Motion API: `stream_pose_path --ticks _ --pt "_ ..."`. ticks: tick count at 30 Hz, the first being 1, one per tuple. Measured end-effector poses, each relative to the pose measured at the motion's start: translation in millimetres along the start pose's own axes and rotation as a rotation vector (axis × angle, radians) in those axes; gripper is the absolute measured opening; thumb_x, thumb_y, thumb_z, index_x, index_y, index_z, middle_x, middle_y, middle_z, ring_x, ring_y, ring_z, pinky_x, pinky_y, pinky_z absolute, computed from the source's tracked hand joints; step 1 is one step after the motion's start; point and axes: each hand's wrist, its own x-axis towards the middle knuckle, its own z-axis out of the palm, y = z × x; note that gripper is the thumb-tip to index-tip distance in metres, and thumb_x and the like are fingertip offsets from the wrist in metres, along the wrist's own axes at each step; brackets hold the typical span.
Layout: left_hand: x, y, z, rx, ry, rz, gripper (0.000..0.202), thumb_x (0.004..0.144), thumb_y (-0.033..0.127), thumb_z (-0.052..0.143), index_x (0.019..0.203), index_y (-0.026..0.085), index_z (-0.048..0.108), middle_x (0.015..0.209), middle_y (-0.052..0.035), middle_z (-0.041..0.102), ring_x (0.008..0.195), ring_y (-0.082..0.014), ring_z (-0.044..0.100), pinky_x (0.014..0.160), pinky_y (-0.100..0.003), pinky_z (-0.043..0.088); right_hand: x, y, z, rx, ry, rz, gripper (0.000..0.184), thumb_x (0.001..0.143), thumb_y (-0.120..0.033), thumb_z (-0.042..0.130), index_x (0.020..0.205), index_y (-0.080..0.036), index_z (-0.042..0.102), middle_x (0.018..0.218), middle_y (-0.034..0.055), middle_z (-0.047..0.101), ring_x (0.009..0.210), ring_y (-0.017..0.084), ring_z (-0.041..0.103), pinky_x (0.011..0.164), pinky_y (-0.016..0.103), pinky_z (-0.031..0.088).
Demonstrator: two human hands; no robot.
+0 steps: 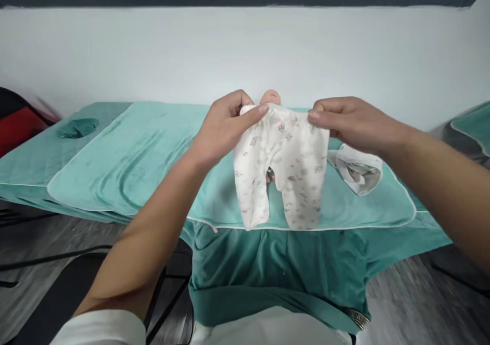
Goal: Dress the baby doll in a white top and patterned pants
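Note:
I hold up a pair of small white baby trousers (283, 171) with a faint print, its two legs hanging down. My left hand (224, 125) pinches the left side of the waistband. My right hand (350, 120) pinches the right side. Behind the trousers a doll lies on the bed; only the top of the doll's head (270, 97) shows above the waistband, and a bit of skin tone shows between the trouser legs.
A teal mat with white piping (126, 166) covers a teal-sheeted bed (275, 273). A crumpled white garment (358, 169) lies on the mat at the right. A bed face hole (78, 127) is at far left. Another teal bed (474, 123) stands at right.

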Motion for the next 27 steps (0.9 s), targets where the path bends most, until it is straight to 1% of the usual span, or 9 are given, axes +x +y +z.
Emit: stream_pose_path --ticks 3,7,11,13,17,20,23,25,27 --pt "5 -15 14.7 -0.073 0.097 0.071 0.044 0.094 0.066 0.048 0.116 0.030 0.056 0.108 -0.0020 0.063 0.116 -0.0257 0.065 0.088 -0.040 0.056 27 6 38 0.336 0.020 -0.039 0.036 0.093 -0.051 0.063 0.074 -0.023 0.053 0.076 -0.0012 0.050 0.071 0.014 0.055 0.068 0.031 0.051" --pt "-2 -48 32.7 -0.078 0.212 0.056 0.070 0.081 0.060 0.071 0.139 0.031 0.044 0.141 -0.0069 0.053 0.139 -0.0303 0.048 0.111 -0.045 0.046 66 2 69 0.505 0.111 -0.160 0.031 0.096 -0.049 0.057 0.078 -0.025 0.046 0.086 0.0003 0.053 0.089 0.018 0.058 0.086 0.038 0.054" --pt "-24 -98 44.7 -0.013 0.112 -0.285 0.035 0.088 0.041 0.065 0.113 0.018 0.065 0.111 -0.0082 0.071 0.109 -0.0284 0.066 0.095 -0.044 0.056 98 7 72 0.494 0.187 -0.219 0.029 0.097 -0.050 0.052 0.081 -0.028 0.044 0.089 0.0010 0.054 0.100 0.020 0.059 0.094 0.038 0.053" --pt "-32 -114 44.0 0.063 0.187 -0.287 0.025 0.090 0.037 0.059 0.101 0.017 0.067 0.104 -0.0071 0.071 0.105 -0.0271 0.066 0.095 -0.044 0.056 108 21 69 0.432 0.239 -0.189 0.029 0.097 -0.054 0.050 0.083 -0.029 0.045 0.091 0.0012 0.056 0.102 0.021 0.060 0.091 0.040 0.054" --pt "-31 -107 31.6 0.272 0.422 0.032 0.027 0.087 0.039 0.063 0.104 0.019 0.064 0.136 -0.0111 0.054 0.133 -0.0310 0.050 0.112 -0.049 0.043 111 61 64 0.185 0.217 0.028 0.029 0.090 -0.052 0.060 0.085 -0.026 0.049 0.090 0.0015 0.061 0.093 0.021 0.066 0.083 0.040 0.056" --pt "-25 -86 22.7 0.299 0.409 0.092 0.029 0.088 0.039 0.062 0.111 0.022 0.059 0.137 -0.0094 0.051 0.133 -0.0303 0.049 0.112 -0.049 0.043 99 84 63 -0.107 -0.113 0.186 0.021 0.085 -0.044 0.067 0.088 -0.026 0.058 0.088 0.0026 0.069 0.087 0.024 0.068 0.082 0.042 0.055" --pt "-20 -83 19.4 0.257 0.377 -0.112 0.026 0.089 0.037 0.059 0.110 0.023 0.055 0.112 -0.0049 0.062 0.108 -0.0249 0.062 0.096 -0.043 0.052 87 96 61 -0.307 -0.351 0.155 0.014 0.088 -0.040 0.060 0.095 -0.029 0.065 0.100 0.0023 0.073 0.093 0.026 0.068 0.084 0.044 0.053" --pt "-18 -98 19.9 0.262 0.326 -0.317 0.024 0.088 0.037 0.060 0.106 0.023 0.055 0.098 -0.0029 0.065 0.093 -0.0233 0.064 0.085 -0.039 0.055 85 104 58 -0.341 -0.294 0.110 0.019 0.090 -0.041 0.055 0.099 -0.029 0.067 0.105 0.0026 0.072 0.097 0.026 0.067 0.086 0.044 0.053" --pt "-17 -121 22.6 0.303 0.204 -0.502 0.023 0.086 0.036 0.062 0.104 0.023 0.055 0.094 -0.0038 0.065 0.090 -0.0244 0.064 0.082 -0.040 0.055 92 116 53 -0.340 -0.118 0.078 0.022 0.090 -0.040 0.054 0.103 -0.027 0.066 0.109 0.0047 0.071 0.101 0.026 0.066 0.090 0.044 0.053"
